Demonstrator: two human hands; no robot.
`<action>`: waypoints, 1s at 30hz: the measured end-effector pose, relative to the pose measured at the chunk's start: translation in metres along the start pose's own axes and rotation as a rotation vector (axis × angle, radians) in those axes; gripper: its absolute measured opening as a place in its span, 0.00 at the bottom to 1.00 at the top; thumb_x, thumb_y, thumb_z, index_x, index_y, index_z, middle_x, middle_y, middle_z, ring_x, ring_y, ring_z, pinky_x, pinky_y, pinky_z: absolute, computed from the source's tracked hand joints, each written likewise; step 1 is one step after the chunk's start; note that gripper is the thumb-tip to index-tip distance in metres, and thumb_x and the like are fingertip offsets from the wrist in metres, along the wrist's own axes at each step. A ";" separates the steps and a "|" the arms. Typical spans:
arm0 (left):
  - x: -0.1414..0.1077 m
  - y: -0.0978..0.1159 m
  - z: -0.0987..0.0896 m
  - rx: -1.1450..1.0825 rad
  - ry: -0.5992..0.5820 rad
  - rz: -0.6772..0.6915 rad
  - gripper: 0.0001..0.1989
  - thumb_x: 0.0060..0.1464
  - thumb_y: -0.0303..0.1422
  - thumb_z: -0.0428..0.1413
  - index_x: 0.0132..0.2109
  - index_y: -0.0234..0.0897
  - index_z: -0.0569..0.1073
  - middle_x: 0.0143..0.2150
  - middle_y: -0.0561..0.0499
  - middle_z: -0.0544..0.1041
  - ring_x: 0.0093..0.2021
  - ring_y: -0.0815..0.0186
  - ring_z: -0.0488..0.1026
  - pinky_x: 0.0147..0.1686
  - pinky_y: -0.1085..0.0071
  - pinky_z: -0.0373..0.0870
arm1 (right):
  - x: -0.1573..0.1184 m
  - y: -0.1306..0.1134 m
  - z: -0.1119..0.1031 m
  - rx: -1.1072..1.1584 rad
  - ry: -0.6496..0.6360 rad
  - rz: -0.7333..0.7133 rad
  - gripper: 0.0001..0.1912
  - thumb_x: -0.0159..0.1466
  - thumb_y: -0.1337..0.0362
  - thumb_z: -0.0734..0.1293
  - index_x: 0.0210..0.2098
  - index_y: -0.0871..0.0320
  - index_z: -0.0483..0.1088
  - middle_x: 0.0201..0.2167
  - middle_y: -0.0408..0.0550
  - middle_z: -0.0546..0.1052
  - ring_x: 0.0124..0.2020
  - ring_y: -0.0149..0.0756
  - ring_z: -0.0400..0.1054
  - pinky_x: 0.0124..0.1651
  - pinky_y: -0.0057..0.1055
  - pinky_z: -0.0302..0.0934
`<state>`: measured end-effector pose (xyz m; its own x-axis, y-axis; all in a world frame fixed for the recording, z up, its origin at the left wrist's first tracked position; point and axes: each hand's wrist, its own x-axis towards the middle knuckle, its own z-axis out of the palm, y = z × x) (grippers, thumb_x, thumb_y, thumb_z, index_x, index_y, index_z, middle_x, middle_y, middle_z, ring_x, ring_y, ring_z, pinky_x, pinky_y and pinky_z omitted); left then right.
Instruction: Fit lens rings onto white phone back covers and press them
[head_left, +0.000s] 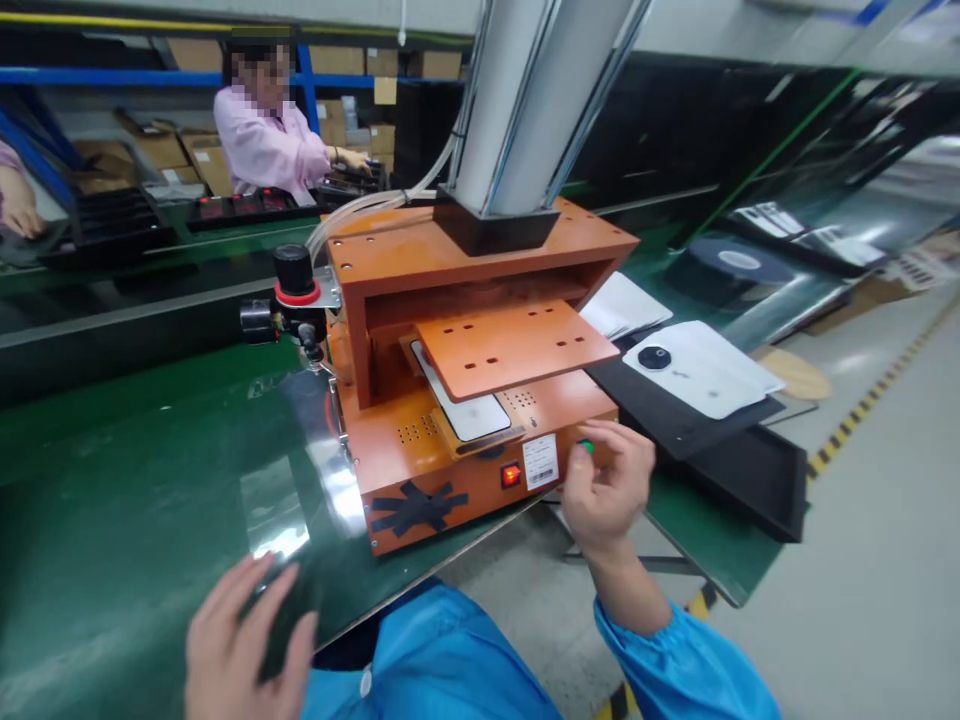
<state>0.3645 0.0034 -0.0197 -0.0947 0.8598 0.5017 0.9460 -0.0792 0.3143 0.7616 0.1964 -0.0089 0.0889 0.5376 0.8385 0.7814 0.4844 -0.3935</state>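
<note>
An orange pneumatic press (480, 470) stands at the table's edge in front of me. Under its raised orange plate (517, 345), a white phone-shaped panel (480, 416) lies in the fixture, its far part covered by the plate. My right hand (609, 485) is at the press's front right corner, thumb and curled fingers closed around a green button (586, 446). To the left, my left hand (247, 640) hovers low over the table, fingers apart and holding nothing. Just beyond its fingertips lies a clear plastic sheet (276, 505).
A glowing red switch (511, 475) sits on the press front. At right, a white phone back panel (697, 370) lies on black trays (757, 480). A regulator (292, 300) juts from the press's left side. Across the line, a person (262, 140) in pink works.
</note>
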 end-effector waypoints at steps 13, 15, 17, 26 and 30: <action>0.061 0.105 0.071 -0.132 -0.048 0.478 0.33 0.69 0.46 0.58 0.75 0.41 0.63 0.71 0.56 0.71 0.70 0.54 0.65 0.81 0.61 0.36 | -0.028 0.098 -0.026 0.435 -0.087 1.005 0.47 0.50 0.34 0.79 0.59 0.56 0.72 0.60 0.60 0.77 0.61 0.56 0.71 0.66 0.54 0.65; 0.061 0.104 0.072 -0.142 -0.026 0.494 0.34 0.70 0.46 0.57 0.76 0.41 0.61 0.70 0.58 0.72 0.67 0.55 0.67 0.81 0.62 0.35 | -0.026 0.093 -0.024 0.448 -0.122 0.973 0.43 0.51 0.35 0.80 0.56 0.56 0.74 0.58 0.59 0.79 0.59 0.54 0.73 0.65 0.52 0.67; 0.061 0.104 0.074 -0.141 -0.005 0.509 0.33 0.70 0.45 0.57 0.76 0.41 0.61 0.70 0.58 0.72 0.66 0.57 0.68 0.81 0.63 0.33 | -0.026 0.090 -0.024 0.462 -0.147 0.964 0.42 0.53 0.34 0.79 0.54 0.57 0.76 0.56 0.59 0.80 0.57 0.54 0.74 0.64 0.52 0.68; 0.059 0.112 0.072 -0.095 0.026 0.480 0.26 0.70 0.45 0.57 0.69 0.40 0.72 0.69 0.57 0.73 0.65 0.58 0.68 0.81 0.58 0.30 | -0.034 0.099 -0.028 0.289 -0.225 0.907 0.45 0.52 0.30 0.76 0.55 0.57 0.75 0.56 0.61 0.80 0.56 0.58 0.75 0.66 0.58 0.64; 0.061 0.114 0.070 -0.125 0.015 0.489 0.27 0.70 0.46 0.56 0.69 0.39 0.72 0.69 0.55 0.73 0.66 0.58 0.67 0.80 0.57 0.29 | -0.032 0.095 -0.028 0.309 -0.220 0.943 0.46 0.52 0.30 0.76 0.57 0.56 0.73 0.57 0.59 0.80 0.57 0.57 0.74 0.65 0.55 0.65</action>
<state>0.4883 0.0818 -0.0100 0.3453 0.6997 0.6255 0.8363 -0.5318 0.1332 0.8502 0.2052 -0.0626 0.4464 0.8928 0.0606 0.2552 -0.0621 -0.9649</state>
